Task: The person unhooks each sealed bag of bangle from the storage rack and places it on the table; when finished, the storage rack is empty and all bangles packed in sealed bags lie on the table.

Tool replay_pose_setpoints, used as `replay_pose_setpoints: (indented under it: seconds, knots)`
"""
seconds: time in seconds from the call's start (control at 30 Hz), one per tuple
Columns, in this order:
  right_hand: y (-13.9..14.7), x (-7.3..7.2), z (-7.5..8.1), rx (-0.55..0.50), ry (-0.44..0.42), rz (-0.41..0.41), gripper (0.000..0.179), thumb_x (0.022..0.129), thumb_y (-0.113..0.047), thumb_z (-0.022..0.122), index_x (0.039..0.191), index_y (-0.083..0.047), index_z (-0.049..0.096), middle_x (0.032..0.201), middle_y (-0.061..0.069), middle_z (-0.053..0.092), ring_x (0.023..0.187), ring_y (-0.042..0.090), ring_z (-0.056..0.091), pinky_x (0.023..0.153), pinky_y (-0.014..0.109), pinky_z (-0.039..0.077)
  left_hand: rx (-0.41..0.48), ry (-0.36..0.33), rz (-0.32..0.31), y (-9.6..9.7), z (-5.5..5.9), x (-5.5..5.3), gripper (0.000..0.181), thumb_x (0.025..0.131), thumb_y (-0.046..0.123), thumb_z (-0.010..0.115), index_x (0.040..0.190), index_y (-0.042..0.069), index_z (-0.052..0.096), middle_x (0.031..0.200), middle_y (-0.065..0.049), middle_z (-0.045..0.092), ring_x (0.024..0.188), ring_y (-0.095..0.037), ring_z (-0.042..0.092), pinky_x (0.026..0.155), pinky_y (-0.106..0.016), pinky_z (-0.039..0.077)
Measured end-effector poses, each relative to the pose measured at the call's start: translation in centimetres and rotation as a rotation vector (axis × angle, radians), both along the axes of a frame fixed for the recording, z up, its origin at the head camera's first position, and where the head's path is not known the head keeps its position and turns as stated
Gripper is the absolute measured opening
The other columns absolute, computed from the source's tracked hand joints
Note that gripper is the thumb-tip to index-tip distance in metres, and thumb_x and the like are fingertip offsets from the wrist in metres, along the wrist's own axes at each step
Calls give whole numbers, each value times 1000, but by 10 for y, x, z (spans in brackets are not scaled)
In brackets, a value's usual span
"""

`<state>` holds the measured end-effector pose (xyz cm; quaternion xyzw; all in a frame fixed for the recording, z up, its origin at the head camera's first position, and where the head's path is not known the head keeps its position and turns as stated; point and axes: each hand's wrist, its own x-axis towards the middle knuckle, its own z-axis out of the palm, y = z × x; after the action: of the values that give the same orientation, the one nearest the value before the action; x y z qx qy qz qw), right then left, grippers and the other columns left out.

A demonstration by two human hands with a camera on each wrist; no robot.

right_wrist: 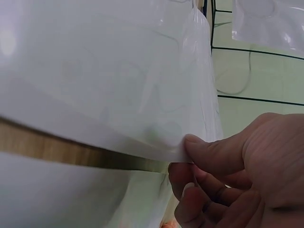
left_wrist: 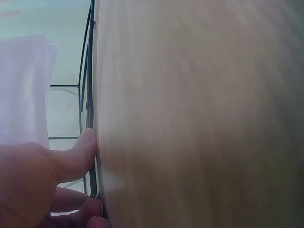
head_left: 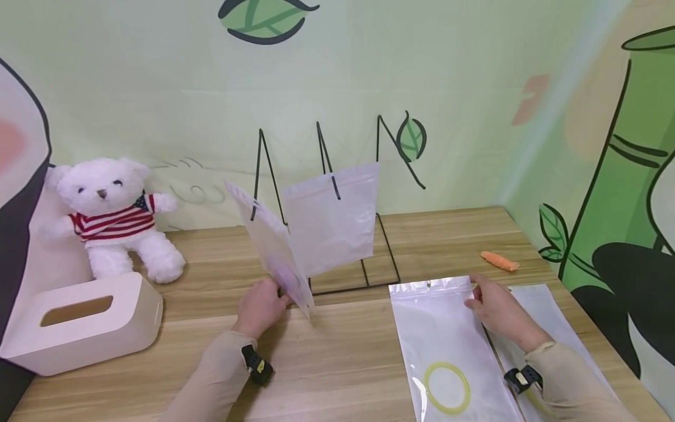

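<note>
A black wire display rack (head_left: 354, 288) stands on the table, with two pale zip bags hanging from its hooks: one bag (head_left: 337, 228) faces forward, the other bag (head_left: 261, 228) is turned edge-on. My left hand (head_left: 262, 308) pinches the rack's base wire (left_wrist: 90, 95), thumb on one side and fingertips on the other. On the right, my right hand (head_left: 501, 310) pinches the upper right corner of a clear-fronted zip bag (head_left: 429, 328) between thumb and fingers. A yellow ring (head_left: 428, 390) shows inside this bag. Another white bag (head_left: 538, 310) lies beside it, partly under my right forearm.
A white teddy bear (head_left: 113, 202) in a striped shirt sits at the back left, behind a white tissue box (head_left: 142, 316). An orange piece (head_left: 500, 261) lies near the right edge of the wooden table (head_left: 337, 357). A painted wall (head_left: 174, 88) stands behind.
</note>
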<state>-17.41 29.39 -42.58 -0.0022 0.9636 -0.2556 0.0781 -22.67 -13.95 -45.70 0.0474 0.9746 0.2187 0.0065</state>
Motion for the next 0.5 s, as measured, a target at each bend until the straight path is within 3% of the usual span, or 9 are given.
replay_pose_setpoints:
  seconds: [0.5]
  knots:
    - [3, -1, -3, 2, -5, -14, 55, 92, -1, 61, 134, 20, 33, 91, 16, 53, 74, 22, 50, 60, 33, 43, -8, -2, 2, 0, -1, -1, 20, 85, 30, 70, 77, 13, 63, 80, -10, 64, 64, -24, 54, 50, -41, 41]
